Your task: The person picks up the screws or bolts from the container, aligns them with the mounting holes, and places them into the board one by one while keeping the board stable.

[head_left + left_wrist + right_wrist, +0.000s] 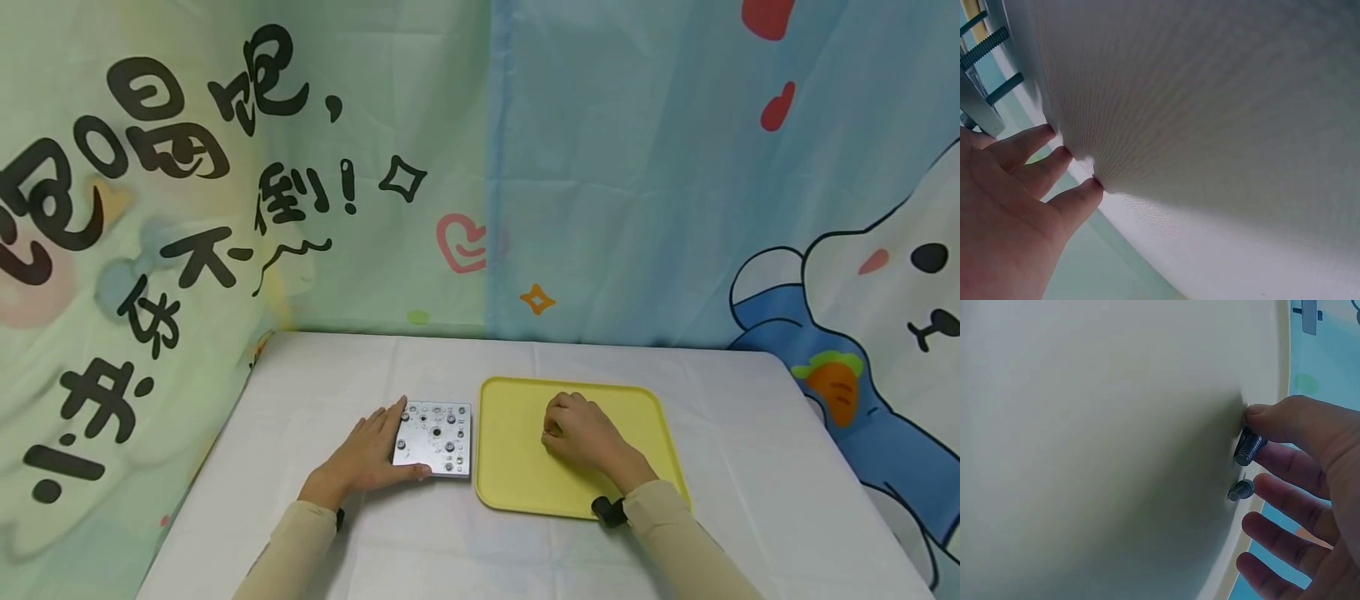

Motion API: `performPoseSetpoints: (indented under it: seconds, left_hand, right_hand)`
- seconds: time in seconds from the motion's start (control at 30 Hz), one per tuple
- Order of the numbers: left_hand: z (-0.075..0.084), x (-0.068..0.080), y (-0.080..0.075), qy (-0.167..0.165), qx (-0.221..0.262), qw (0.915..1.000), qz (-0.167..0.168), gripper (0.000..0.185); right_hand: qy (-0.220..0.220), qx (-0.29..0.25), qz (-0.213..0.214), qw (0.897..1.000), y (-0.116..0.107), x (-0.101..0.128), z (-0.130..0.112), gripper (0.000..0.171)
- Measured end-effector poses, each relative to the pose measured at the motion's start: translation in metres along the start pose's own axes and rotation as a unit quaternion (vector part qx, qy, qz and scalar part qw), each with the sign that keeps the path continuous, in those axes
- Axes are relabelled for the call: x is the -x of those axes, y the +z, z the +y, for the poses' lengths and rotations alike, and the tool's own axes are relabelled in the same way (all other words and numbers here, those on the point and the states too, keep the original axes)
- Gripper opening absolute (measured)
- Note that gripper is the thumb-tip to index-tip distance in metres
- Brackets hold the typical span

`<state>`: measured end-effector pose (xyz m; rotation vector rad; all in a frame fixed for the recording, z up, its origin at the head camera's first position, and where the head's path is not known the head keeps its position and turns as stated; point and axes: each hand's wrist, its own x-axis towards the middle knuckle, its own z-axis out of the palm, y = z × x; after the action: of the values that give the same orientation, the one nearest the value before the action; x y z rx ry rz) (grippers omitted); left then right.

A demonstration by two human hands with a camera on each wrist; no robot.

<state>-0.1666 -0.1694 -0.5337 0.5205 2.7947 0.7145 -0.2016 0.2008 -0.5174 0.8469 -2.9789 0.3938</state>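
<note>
A square silver metal plate (433,440) studded with several bolts lies left of the yellow tray (495,492). My left hand (371,454) holds it at its left side, thumb along the near edge and index finger by the far left corner. In the left wrist view three fingertips rest on the white cloth, and bolts (1005,89) stick out of the plate. Over the tray, my right hand (588,433) pinches a threaded bolt (1250,449) between thumb and index finger. A smaller bolt (1241,490) is on the tray beside the middle fingertip.
White cloth (450,546) covers the table. Behind it hangs a printed fabric backdrop (600,208), which also runs down the left side. The tray's raised rim nearly meets the plate's right edge. A black strap piece (609,511) shows at the right wrist.
</note>
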Motion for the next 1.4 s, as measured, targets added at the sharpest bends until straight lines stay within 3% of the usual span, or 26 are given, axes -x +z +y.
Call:
performPoseSetpoints:
  seconds: [0.3, 0.73, 0.93, 1.4]
  left_hand:
    - [0.0, 0.0, 0.0, -0.001, -0.004, 1.0, -0.002, 0.123]
    - [0.002, 0.001, -0.003, 0.001, 0.0, 1.0, -0.002, 0.123]
    - [0.003, 0.001, -0.003, 0.0, -0.001, 1.0, -0.003, 0.122]
    - [0.002, 0.0, -0.003, -0.002, -0.004, 1.0, -0.006, 0.122]
  right_hand:
    - [-0.02, 0.016, 0.009, 1.0, -0.001, -0.001, -0.002, 0.014]
    - [-0.041, -0.009, 0.04, 0.998, 0.0, -0.005, -0.009, 0.01]
    - [-0.073, -0.017, 0.072, 0.995, 0.001, -0.009, -0.013, 0.011]
    - [-0.135, -0.057, 0.116, 0.982, -0.015, -0.042, -0.052, 0.009]
